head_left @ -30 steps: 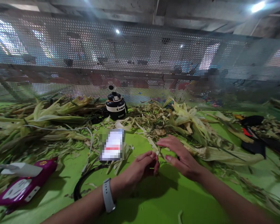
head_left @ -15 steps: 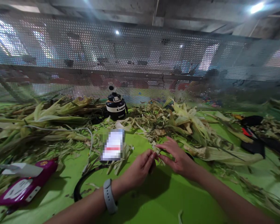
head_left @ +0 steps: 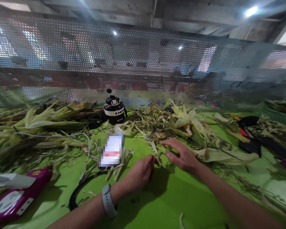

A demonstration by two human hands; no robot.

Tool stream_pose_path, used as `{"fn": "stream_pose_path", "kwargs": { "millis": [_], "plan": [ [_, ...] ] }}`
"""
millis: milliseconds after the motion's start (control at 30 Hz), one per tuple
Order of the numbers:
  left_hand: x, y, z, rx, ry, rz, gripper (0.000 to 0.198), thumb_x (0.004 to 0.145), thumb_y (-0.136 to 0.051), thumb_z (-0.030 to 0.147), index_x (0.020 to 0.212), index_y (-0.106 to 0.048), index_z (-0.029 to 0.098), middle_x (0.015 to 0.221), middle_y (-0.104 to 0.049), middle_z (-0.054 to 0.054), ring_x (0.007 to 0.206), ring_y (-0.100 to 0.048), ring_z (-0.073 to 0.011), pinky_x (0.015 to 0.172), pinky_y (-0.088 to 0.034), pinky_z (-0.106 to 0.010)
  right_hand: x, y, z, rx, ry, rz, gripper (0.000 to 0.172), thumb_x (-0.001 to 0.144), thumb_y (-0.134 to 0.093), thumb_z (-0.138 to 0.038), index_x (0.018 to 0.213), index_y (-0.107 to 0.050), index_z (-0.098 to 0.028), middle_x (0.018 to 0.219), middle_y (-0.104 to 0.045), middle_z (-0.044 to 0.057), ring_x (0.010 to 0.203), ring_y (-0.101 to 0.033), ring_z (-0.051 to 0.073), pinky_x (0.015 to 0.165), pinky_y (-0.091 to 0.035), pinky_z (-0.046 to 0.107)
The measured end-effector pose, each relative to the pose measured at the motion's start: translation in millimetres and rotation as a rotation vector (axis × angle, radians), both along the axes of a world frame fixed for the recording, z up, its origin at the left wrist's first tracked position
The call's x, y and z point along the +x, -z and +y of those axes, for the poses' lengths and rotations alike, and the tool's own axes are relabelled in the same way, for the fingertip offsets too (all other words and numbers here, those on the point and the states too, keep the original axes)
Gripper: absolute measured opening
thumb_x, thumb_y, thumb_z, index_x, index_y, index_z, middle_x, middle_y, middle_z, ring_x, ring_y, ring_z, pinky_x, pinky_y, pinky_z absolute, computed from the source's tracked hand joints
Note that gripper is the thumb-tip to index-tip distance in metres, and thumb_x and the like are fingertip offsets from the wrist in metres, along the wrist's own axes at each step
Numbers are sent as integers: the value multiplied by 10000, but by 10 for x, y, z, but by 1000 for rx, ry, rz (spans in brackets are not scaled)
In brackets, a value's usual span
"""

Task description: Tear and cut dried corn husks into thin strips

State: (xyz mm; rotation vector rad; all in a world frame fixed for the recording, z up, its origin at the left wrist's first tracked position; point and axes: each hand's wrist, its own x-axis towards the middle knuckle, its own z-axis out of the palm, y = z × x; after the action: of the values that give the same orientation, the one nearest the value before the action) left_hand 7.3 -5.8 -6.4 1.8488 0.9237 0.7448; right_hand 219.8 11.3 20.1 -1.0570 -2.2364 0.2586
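Observation:
My left hand (head_left: 143,170), with a pale watch band on its wrist, is closed in a pinch near the middle of the green table (head_left: 157,206). At its fingertips is a small pale piece of husk (head_left: 158,156). Just right of that piece, my right hand (head_left: 181,155) has its thumb and fingers spread, with nothing between them. Behind and to the right of my right hand lies a heap of pale green corn husks (head_left: 190,122). Left of my left hand, a lit phone (head_left: 112,151) rests beside some husk strips.
A dark bottle (head_left: 114,109) stands at the back before a perforated metal screen (head_left: 133,63). Husks pile at the left (head_left: 45,122). A magenta power strip (head_left: 21,194) and a black cable (head_left: 77,192) lie front left. A green basket (head_left: 280,116) is far right.
My right hand has come away from the left, and its fingers are spread wider. The pale husk piece is lower, by my left fingertips. The view has shifted slightly to the right.

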Motion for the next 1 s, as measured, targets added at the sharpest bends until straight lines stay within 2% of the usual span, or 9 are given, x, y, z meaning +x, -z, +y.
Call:
{"fn": "stream_pose_path", "kwargs": {
  "millis": [67,133,233,333,433,567,767,867,1000],
  "plan": [
    [15,7,16,-77,-12,-83,247,911,-350,383,767,-456,213,571,-507,17,501,-444,-131,514,-363,-253,70,-6,77,-13,177,32,245,912,-467,-296,1069,-615,-181,1055,-677,94,971,-631,214,841,-501,351],
    [34,11,46,-153,-42,-190,281,892,-374,444,768,-467,208,555,-531,17,505,-472,-130,537,-388,-254,103,3,180,36,307,-33,221,922,-441,-258,996,-631,-172,988,-692,84,908,-648,194,793,-510,305],
    [57,16,98,-245,-115,-349,331,833,-450,524,775,-479,199,549,-554,17,514,-503,-131,552,-407,-256,54,-19,399,68,327,-146,200,911,-459,-212,953,-651,-169,939,-698,70,880,-639,186,795,-492,288],
    [65,19,128,-298,-184,-469,380,772,-521,576,753,-477,199,519,-541,31,481,-488,-122,521,-394,-251,-66,-125,716,93,316,-284,202,902,-478,-191,930,-678,-179,954,-687,76,927,-599,203,835,-449,303],
    [68,16,125,-321,-219,-545,403,749,-546,594,755,-483,196,519,-539,37,480,-488,-117,518,-396,-249,-166,-249,1073,127,347,-427,243,869,-478,-118,961,-697,-165,1019,-663,127,1032,-527,259,905,-364,371],
    [87,12,106,-321,-236,-595,411,751,-539,604,750,-481,197,530,-529,41,481,-483,-114,511,-394,-250,-199,-323,1398,126,373,-583,343,757,-532,-28,994,-704,-205,1080,-654,121,1069,-493,278,912,-304,387],
    [125,63,116,-321,-209,-617,403,780,-505,599,792,-482,196,538,-531,42,485,-486,-119,519,-392,-256,-156,-365,1459,145,433,-694,282,777,-504,-102,998,-672,-153,1050,-656,146,1045,-502,284,938,-270,396],
    [141,98,122,-306,-193,-611,387,800,-486,587,792,-481,200,533,-527,43,474,-477,-119,512,-386,-257,-164,-362,1429,143,391,-743,305,748,-544,-139,1032,-653,-157,1080,-646,138,1062,-496,292,982,-243,418],
    [140,97,120,-290,-194,-609,368,820,-472,566,792,-476,199,530,-525,42,473,-474,-120,513,-386,-255,-201,-311,1400,157,313,-773,386,718,-552,-80,1087,-615,-170,1135,-620,123,1100,-482,273,1035,-190,437]
  ]
}}
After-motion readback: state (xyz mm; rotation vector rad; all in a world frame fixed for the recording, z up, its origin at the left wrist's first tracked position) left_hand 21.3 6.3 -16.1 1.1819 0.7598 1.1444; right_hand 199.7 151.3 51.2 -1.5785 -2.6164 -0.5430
